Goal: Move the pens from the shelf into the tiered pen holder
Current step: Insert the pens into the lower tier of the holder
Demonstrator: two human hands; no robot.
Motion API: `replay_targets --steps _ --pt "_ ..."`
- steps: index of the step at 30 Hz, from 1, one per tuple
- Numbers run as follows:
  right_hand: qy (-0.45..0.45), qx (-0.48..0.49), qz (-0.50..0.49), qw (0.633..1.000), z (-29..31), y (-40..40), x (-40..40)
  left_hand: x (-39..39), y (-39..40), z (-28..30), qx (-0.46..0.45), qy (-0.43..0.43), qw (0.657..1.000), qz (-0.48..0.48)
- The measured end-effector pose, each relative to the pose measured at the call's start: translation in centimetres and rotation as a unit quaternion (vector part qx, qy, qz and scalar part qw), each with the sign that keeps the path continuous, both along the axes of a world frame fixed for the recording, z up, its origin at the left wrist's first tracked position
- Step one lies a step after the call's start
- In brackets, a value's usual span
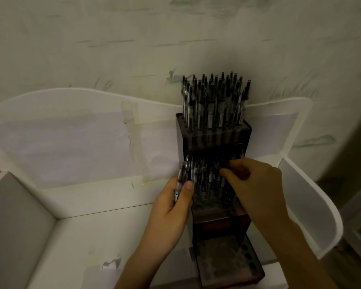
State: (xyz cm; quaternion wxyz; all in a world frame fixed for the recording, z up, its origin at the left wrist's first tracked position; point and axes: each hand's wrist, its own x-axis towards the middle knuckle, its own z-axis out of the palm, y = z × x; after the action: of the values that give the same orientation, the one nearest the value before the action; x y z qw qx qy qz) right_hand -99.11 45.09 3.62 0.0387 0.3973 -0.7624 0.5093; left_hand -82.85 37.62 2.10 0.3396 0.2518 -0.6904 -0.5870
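Observation:
A dark tiered pen holder (pixel 243 132) stands on a white shelf (pixel 75 236) against the wall. Its top tier is packed with several clear pens with black caps (pixel 215 97). The middle tier holds several more pens (pixel 206 178), with open holes in front of them. The lowest tier (pixel 223 261) shows only bare holes. My left hand (pixel 171 205) grips a small bunch of pens (pixel 180 178) at the holder's left side. My right hand (pixel 256 184) reaches over the middle tier, its fingertips pinching a pen among those standing there.
The shelf has a tall white back panel (pixel 71 138) patched with tape, a grey side wall (pixel 15 215) on the left and a translucent side panel (pixel 308 205) on the right. Torn paper scraps (pixel 111 263) lie on the shelf floor near the front.

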Motion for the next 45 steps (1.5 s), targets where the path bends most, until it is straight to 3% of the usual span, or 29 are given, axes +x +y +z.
replay_targets --steps 6,11,14,21,25,28,33,45 --pt "-0.025 -0.051 0.003 0.998 1.4 1.5 0.8 -0.3 0.3 0.3 0.013 0.012 1.000 -0.018" --pt "-0.157 -0.047 0.158 0.974 2.7 2.0 2.5 -0.7 0.9 1.0 0.011 0.015 0.998 -0.062" --pt "-0.190 -0.037 0.212 0.958 2.8 1.9 2.9 -0.9 1.4 1.2 -0.006 0.003 0.997 -0.077" --pt "-0.241 -0.055 0.177 0.953 3.4 3.0 1.9 -1.4 2.0 1.3 -0.002 -0.027 0.995 -0.097" --pt "-0.211 -0.119 0.116 0.963 4.9 4.1 0.5 -1.5 1.5 0.5 0.060 -0.029 0.997 -0.047" --pt "-0.169 -0.155 0.076 0.970 6.1 4.8 -0.2 -1.1 1.2 0.2 0.036 -0.062 0.997 -0.027" --pt "-0.063 -0.123 -0.017 0.990 5.6 4.3 -1.2 -0.6 1.4 0.8 0.028 -0.065 0.997 -0.013" --pt "-0.027 -0.081 -0.036 0.996 3.0 2.2 -1.3 -0.3 1.3 0.9 0.024 -0.061 0.998 0.003"
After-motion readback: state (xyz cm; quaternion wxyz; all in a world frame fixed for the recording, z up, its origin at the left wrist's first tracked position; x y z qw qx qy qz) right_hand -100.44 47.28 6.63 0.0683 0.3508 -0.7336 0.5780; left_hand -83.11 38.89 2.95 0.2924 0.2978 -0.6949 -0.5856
